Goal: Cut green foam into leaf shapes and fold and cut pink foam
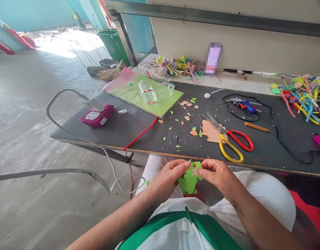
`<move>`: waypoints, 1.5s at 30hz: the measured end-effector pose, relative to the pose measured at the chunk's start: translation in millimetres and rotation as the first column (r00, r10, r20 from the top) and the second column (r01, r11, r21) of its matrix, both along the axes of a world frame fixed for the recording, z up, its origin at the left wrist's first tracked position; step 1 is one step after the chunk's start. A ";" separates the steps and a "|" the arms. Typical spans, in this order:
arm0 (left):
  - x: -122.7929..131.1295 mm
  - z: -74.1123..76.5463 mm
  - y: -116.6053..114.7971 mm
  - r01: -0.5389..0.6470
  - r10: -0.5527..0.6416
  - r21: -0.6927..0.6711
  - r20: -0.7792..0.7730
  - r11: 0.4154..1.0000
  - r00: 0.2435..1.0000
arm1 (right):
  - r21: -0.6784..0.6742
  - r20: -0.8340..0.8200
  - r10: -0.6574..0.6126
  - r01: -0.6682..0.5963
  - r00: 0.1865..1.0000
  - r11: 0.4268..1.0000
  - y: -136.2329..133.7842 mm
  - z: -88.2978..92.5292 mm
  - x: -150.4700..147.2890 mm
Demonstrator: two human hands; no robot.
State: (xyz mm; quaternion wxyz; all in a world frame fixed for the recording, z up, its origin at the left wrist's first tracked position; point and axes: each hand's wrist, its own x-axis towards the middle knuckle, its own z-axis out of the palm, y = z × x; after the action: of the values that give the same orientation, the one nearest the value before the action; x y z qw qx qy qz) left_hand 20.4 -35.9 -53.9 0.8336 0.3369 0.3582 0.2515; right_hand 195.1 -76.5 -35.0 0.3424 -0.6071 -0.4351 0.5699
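Note:
Over my lap, just off the table's front edge, my left hand (172,173) pinches a ragged green sheet (187,184) between thumb and fingers. A star-shaped hole shows near the sheet's top. My right hand (217,173) has thumb and forefinger closed on a small peach star (195,171), which lies against the green sheet. Whether the right fingers also grip the sheet is hidden. On the table ahead, scissors (223,131) with one red and one yellow handle rest partly open on a cut peach sheet (210,132). Small green and peach scraps (187,118) lie around them.
A blue glue gun (248,107) with a black cord and an orange-brown stick (257,127) lie right. Cut plastic bottles (147,91) stand on a green board (162,108). A purple power socket (97,116) trails a cable left. Coloured fuzzy bundles (307,99) lie far right.

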 end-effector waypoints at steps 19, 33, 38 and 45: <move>6.3 -7.1 -16.5 -0.100 0.100 0.031 0.018 0.994 0.995 | 0.161 0.224 -0.017 -0.020 0.974 0.987 -3.2 -2.3 -3.4; -10.2 14.5 -4.1 -0.225 0.230 0.111 -0.039 0.968 0.972 | 0.461 0.676 -0.238 -0.148 0.698 0.875 10.3 15.5 37.8; -28.3 28.3 8.2 -0.322 0.320 0.140 0.038 0.936 0.947 | 0.305 0.870 -0.213 -0.146 0.444 0.941 40.2 3.6 102.4; -38.4 36.9 7.1 -0.360 0.353 0.148 0.071 0.921 0.933 | 0.142 0.842 -0.061 -0.112 0.537 0.984 63.9 14.6 118.0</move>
State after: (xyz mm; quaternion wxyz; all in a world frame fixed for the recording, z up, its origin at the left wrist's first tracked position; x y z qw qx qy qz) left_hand -18.1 -28.8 -17.0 0.7520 0.3258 0.3744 0.4337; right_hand 313.1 -12.7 -20.4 0.1353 -0.7665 -0.6041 0.1710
